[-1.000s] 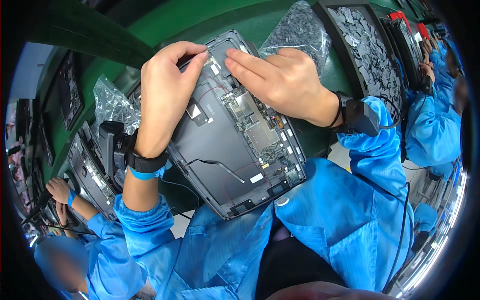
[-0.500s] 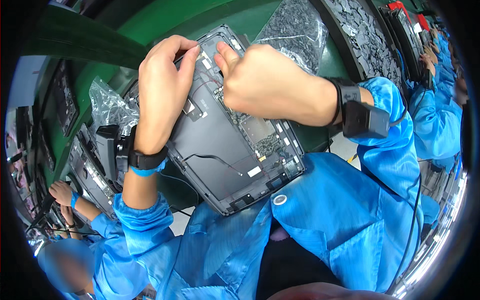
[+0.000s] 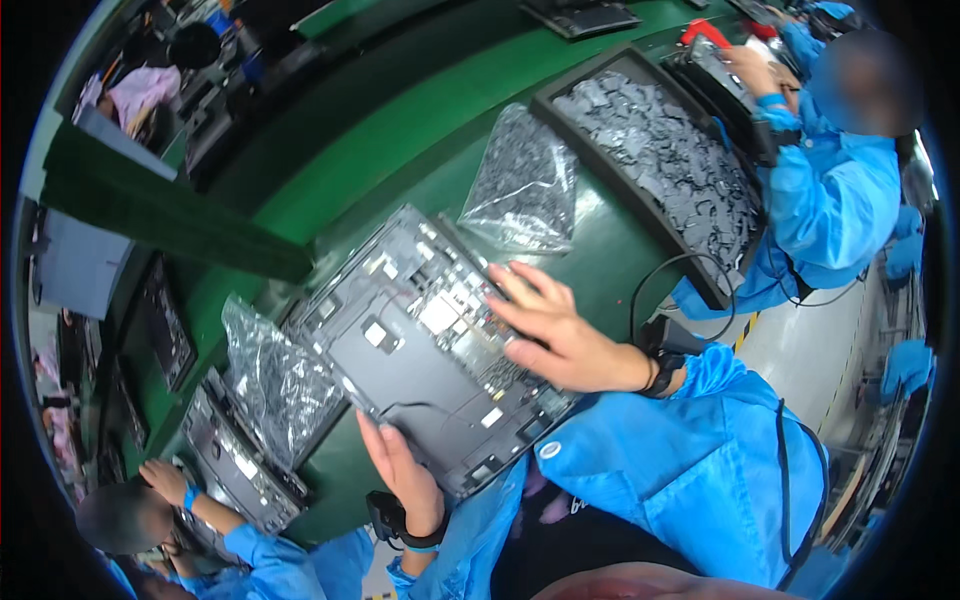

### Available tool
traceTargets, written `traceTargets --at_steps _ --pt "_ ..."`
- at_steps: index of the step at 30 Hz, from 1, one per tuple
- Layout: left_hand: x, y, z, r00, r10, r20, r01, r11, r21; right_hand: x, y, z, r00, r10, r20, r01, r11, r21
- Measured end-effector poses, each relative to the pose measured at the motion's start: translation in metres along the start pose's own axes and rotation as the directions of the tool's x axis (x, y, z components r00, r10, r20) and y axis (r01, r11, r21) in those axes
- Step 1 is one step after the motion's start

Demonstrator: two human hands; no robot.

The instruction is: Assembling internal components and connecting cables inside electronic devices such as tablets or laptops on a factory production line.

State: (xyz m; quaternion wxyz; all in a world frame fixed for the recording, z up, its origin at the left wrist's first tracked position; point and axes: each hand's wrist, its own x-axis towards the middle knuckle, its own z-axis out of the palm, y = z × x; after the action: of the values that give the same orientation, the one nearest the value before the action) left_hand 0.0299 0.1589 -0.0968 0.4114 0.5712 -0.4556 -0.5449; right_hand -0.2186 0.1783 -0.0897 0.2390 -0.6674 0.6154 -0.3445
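An opened laptop base (image 3: 440, 400) lies tilted across the near part of the green table, its dark inner side up. It shows a circuit board (image 3: 440, 312), a large flat grey area and a loose black cable (image 3: 405, 405). My left hand (image 3: 408, 475) grips its near left edge, with fingertips at the rim and part of the fingers hidden. My right hand (image 3: 560, 330) holds the opposite edge. Its thumb and fingers reach over the rim beside the board, spread apart. Black straps with box-like devices sit on both my wrists.
Beyond the base lies a clear bag of small dark parts (image 3: 525, 185). A black tray of grey pieces (image 3: 650, 250) stands to the right. Crumpled clear plastic (image 3: 285, 385) and another laptop base (image 3: 235, 460) are at left. Co-workers in blue sit on both sides; a green post (image 3: 190, 215) rises at left.
Both hands have left the far end of the laptop base and come to its sides, the left at the near left edge, the right along the right edge. The head view has shifted.
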Motion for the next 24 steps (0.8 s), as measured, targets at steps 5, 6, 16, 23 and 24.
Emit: traceTargets --at_steps 5,6,16,23,24 --pt "-0.007 0.028 0.016 1.0 0.001 -0.011 -0.002 0.995 -0.101 0.001 -0.001 0.001 0.999 -0.002 -0.037 0.005 0.996 0.084" --pt "-0.01 0.025 0.015 0.999 0.022 -0.036 -0.026 0.993 -0.115 0.001 -0.001 0.0 0.999 -0.005 -0.041 0.008 0.996 0.088" --pt "0.04 0.082 0.032 0.989 0.122 0.081 -0.095 0.957 -0.274 0.043 -0.016 -0.047 0.996 0.092 0.023 -0.062 0.458 0.887" --pt "0.074 0.073 0.04 0.93 0.322 0.18 -0.246 0.905 -0.347 0.198 0.077 -0.105 0.934 0.355 -0.031 -0.211 0.621 0.754" --pt "0.075 0.067 0.036 0.929 0.308 0.204 -0.229 0.914 -0.336 0.225 0.096 -0.104 0.931 0.364 -0.023 -0.222 0.617 0.755"
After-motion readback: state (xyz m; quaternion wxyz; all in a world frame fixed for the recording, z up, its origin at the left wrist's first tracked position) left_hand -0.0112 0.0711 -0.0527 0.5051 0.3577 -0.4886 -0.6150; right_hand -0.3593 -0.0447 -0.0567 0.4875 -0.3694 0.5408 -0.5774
